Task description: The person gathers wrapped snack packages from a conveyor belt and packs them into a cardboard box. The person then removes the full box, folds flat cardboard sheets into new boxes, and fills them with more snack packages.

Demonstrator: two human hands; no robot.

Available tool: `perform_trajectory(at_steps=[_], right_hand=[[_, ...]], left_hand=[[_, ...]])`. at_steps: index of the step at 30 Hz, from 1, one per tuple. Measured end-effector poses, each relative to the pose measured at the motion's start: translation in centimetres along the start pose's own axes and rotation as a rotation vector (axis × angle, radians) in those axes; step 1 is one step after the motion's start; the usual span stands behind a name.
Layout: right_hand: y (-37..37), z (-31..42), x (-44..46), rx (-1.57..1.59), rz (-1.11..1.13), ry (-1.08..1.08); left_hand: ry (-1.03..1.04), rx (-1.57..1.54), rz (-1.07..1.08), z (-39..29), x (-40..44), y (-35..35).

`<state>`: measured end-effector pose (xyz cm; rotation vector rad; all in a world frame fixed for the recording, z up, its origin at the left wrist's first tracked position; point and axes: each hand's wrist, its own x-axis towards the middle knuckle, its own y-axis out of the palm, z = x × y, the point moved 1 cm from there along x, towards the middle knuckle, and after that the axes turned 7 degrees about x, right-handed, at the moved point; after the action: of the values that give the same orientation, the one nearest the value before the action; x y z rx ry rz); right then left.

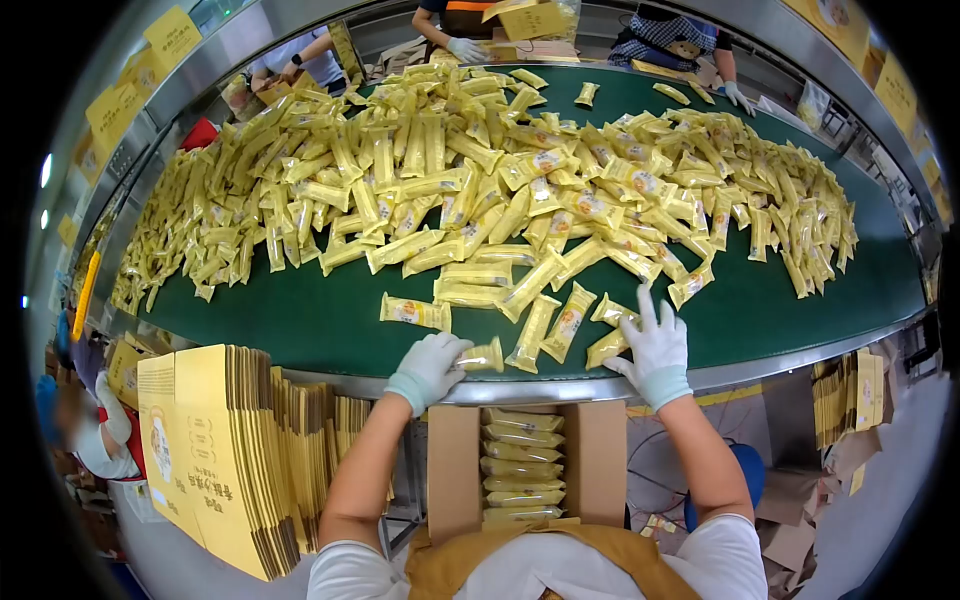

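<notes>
A large heap of yellow wrapped packets [400, 170] lies on the green belt [280, 320]. At the belt's near edge my gloved left hand [430, 370] has its fingers closed on the end of one packet [482, 356]. My gloved right hand [655, 350] is spread over the belt, its fingers apart, beside a packet [607, 348] near its thumb. Between my hands lie loose packets, one of them slanted [568, 322]. Below, against my body, an open carton [455, 470] holds a row of stacked packets [522, 455].
Flat folded yellow cartons [215, 440] stand in a stack at the left. More folded cartons [850, 390] are at the right. A metal rim [540, 390] edges the belt. Across it, co-workers' gloved hands [467, 49] show; another person [105, 430] is at far left.
</notes>
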<state>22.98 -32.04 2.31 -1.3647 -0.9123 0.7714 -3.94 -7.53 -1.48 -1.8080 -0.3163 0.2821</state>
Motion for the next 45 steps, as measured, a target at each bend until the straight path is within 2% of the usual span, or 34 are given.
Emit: perform_trajectory(at_steps=[1,3,4,5,7,8,10,11,13,15,16,19,21,24,27,29,31,35,38,39,41,43,44,45], right_hand=[[0.2,-0.4,-0.1,-0.010,0.018,-0.142],[1.8,-1.3,-0.1,-0.025,0.057,-0.424],[3.6,-1.5,-0.4,0.208,0.050,-0.438],[5.0,-2.3,-0.8,0.230,0.116,-0.376],[4.1,-2.2,-0.5,0.273,0.245,-0.254],[3.4,-2.4,-0.3,0.361,0.166,-0.213],[1.8,-3.0,0.4,0.539,0.006,-0.129],[0.9,-3.2,0.9,0.528,-0.160,-0.145],[0.8,-3.6,2.4,0.495,-0.247,-0.024],[2.6,-4.2,3.3,0.418,-0.075,0.028],[4.2,-4.4,3.6,0.378,0.008,0.017],[5.6,-5.0,4.8,0.328,0.205,-0.011],[4.2,-5.4,5.5,0.335,0.328,-0.052],[0.7,-4.6,6.3,0.436,0.115,-0.121],[0.0,-3.0,8.0,0.591,0.096,-0.361],[1.2,-0.8,9.1,0.448,0.180,-0.551],[5.0,1.0,9.2,0.483,-0.020,-0.632],[5.9,0.2,8.9,0.313,-0.074,-0.765],[5.1,-0.7,7.2,0.212,0.036,-0.519],[4.9,-1.1,6.5,0.191,0.073,-0.431],[5.5,-1.5,4.5,0.140,-0.095,-0.364],[5.4,-0.8,2.5,0.083,-0.246,-0.328],[6.3,-0.9,1.8,0.013,-0.288,-0.374],[5.5,-0.4,1.1,0.083,-0.257,-0.356]], left_hand=[[0.004,-0.034,0.073,0.0,0.1,-1.1],[-0.021,0.015,-0.142,0.8,0.5,-2.5],[-0.022,0.062,-0.208,1.6,0.8,-3.0],[-0.022,0.111,-0.277,2.5,1.1,-3.6],[-0.206,0.164,-0.158,4.8,2.4,-3.7],[-0.262,0.162,-0.019,5.6,2.9,-3.6],[-0.137,0.209,-0.062,6.9,3.0,-2.0],[-0.073,0.234,-0.083,7.5,3.1,-1.2],[-0.177,0.252,0.118,7.0,3.7,-2.3],[-0.287,0.208,0.284,5.2,4.3,-3.1],[-0.307,-0.005,0.316,3.2,4.4,-4.5],[-0.122,-0.352,0.152,-1.4,5.4,-5.1],[-0.115,-0.309,0.174,-3.2,7.6,-3.1],[-0.218,-0.197,0.245,-6.6,11.0,-2.4],[-0.284,-0.076,0.289,-8.5,13.0,-1.1],[-0.295,-0.005,0.300,-9.2,13.7,-0.4],[-0.314,0.061,0.314,-9.7,13.6,-0.2],[-0.305,0.044,0.291,-9.1,12.3,-1.0],[-0.223,0.203,0.334,-6.3,10.6,-1.6],[-0.178,0.264,0.278,-4.5,9.6,-0.7],[-0.144,0.395,0.174,-2.3,7.7,-0.6],[-0.003,0.357,0.049,-0.9,5.3,-0.6],[0.068,0.336,-0.016,-0.7,4.4,-0.5],[0.100,0.315,-0.052,-0.9,3.6,0.0]])
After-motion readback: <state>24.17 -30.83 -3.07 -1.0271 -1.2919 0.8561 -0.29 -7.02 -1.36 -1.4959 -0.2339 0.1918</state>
